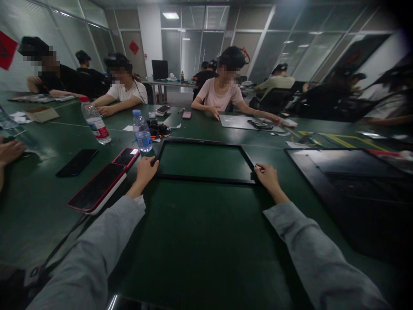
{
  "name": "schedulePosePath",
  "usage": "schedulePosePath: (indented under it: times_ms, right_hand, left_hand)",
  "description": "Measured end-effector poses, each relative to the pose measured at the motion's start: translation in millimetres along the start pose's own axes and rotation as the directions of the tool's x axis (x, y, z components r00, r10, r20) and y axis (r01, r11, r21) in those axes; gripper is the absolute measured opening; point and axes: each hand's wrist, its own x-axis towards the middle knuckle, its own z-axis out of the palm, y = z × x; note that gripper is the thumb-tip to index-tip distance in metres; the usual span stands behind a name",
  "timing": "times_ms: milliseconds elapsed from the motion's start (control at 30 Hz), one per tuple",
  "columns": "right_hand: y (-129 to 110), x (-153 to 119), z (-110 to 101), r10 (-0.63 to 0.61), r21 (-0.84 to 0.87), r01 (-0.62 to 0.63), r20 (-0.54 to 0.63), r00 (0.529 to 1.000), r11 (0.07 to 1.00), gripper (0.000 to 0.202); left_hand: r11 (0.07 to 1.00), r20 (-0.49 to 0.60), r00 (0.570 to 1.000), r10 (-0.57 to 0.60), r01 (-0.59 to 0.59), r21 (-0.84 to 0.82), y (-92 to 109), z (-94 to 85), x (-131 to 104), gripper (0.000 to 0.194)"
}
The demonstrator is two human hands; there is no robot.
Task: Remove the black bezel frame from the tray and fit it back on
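A thin black rectangular frame (206, 178) lies on the green table (206, 241) in front of me, and the tabletop shows through its middle. My left hand (147, 170) is closed on its left side, near the front corner. On the opposite side, my right hand (267, 175) grips the frame near its right front corner, with a small light-coloured object at the fingertips that is too small to name. A bottle with a blue cap (142, 131) stands just beyond my left hand.
Left of my left arm are a red-edged phone-like device (98, 185) and a black phone (77, 162). A red-capped bottle (96, 122) stands behind them. A large black panel (358, 172) lies at the right. Several people sit across the table.
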Motion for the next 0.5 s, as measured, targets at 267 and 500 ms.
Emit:
schedulePosePath:
  times_ms: [267,500]
  right_hand:
    - [-4,-22,-15,0.049,0.030,-0.050,0.018,0.999,0.998,0.053]
    - [25,-70,-79,0.050,-0.209,-0.106,-0.258,0.965,0.972,0.064]
  left_hand:
    - [0.975,0.316,0.924,0.215,-0.219,-0.024,30,-14.9,-21,0.041]
    - [0.954,0.458,0.861,0.222,-0.289,0.081,42,-22.7,-26,0.041]
